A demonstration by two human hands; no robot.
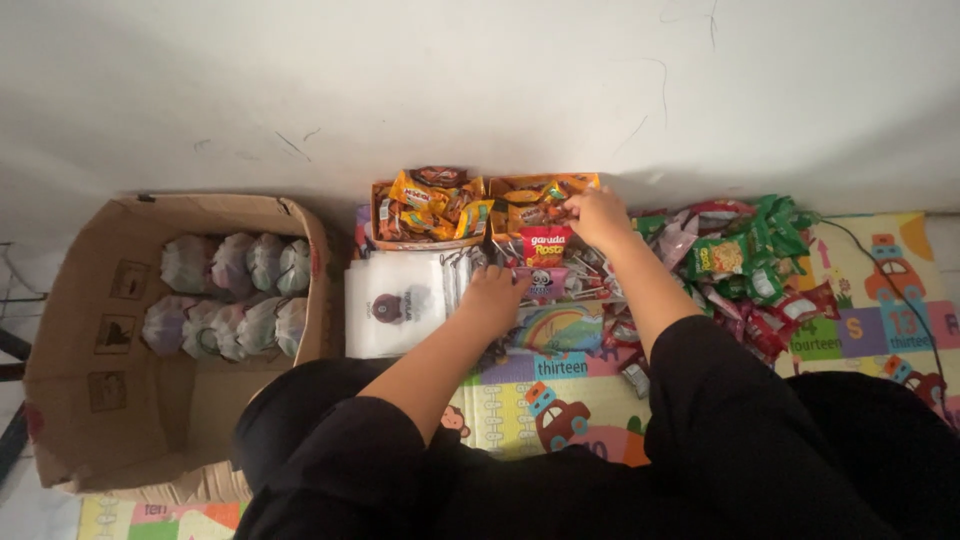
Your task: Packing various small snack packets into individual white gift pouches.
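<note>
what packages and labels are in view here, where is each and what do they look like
Small orange snack packets: two cardboard trays by the wall; right hand reaches in.
Red square packet: between the hands.
White plastic bags: stacked beside left hand.
Green and red sachets: heaped right.
Brown cardboard box: left, dark square symbols.

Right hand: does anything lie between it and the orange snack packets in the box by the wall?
Nothing visible does. The right hand is already at the box, its fingers on the orange packets. The left hand rests apart, nearer the person, on packets beside the white bags.
</note>
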